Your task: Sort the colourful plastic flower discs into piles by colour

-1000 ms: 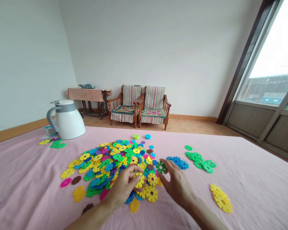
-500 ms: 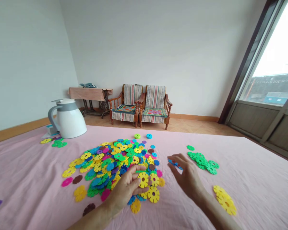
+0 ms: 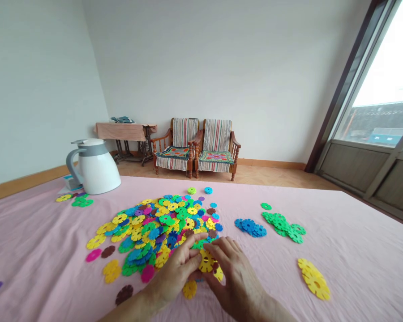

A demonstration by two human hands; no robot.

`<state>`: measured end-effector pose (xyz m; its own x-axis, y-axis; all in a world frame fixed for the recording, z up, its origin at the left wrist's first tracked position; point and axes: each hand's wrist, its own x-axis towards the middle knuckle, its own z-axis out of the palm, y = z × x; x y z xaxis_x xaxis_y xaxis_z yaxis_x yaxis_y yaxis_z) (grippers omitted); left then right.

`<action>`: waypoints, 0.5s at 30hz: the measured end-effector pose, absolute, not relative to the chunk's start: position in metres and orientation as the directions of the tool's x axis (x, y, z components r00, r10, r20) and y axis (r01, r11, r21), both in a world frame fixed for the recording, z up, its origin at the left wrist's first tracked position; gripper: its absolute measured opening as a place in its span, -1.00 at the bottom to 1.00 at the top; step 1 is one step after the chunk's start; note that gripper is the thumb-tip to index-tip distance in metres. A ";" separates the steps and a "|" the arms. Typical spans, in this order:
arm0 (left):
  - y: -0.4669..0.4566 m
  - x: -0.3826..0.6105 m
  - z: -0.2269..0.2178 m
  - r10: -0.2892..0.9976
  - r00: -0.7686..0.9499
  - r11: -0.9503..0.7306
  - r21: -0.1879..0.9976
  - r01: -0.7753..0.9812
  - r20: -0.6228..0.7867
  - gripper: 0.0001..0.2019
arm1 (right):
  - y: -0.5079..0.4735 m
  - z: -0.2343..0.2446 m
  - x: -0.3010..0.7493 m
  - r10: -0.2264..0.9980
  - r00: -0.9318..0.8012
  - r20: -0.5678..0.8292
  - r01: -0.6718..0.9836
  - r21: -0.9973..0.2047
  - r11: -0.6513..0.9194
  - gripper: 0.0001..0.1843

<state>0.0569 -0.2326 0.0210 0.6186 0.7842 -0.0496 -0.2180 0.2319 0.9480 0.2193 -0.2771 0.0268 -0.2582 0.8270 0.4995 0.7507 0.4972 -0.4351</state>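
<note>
Yellow shows between your hands in the head view: your left hand pinches a notched yellow disc between thumb and fingers, at the near right edge of the mixed pile. Your right hand curves its part-bent fingers against the disc's other side; whether they grip it, I cannot tell. Blue discs lie beyond it on the pink cloth.

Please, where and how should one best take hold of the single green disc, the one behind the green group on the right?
I would pinch the green disc by opposite edges, with the right hand coming from above and the left: it lies flat on the cloth, the green group sits close on its near side, and bare cloth lies at its left.
</note>
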 end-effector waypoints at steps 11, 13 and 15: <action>-0.226 0.055 0.022 0.845 0.535 0.030 0.998 -0.047 0.000 -0.51 | -0.274 0.015 0.224 0.837 -0.061 0.544 0.725 -0.552 0.411 -0.71; -0.224 0.054 0.019 0.847 0.531 0.020 0.998 -0.054 0.011 -0.52 | -0.274 0.015 0.222 0.835 -0.056 0.547 0.739 -0.540 0.403 -0.70; -0.224 0.054 0.018 0.850 0.527 0.022 0.998 -0.061 0.013 -0.53 | -0.274 0.014 0.221 0.830 -0.057 0.555 0.749 -0.525 0.403 -0.70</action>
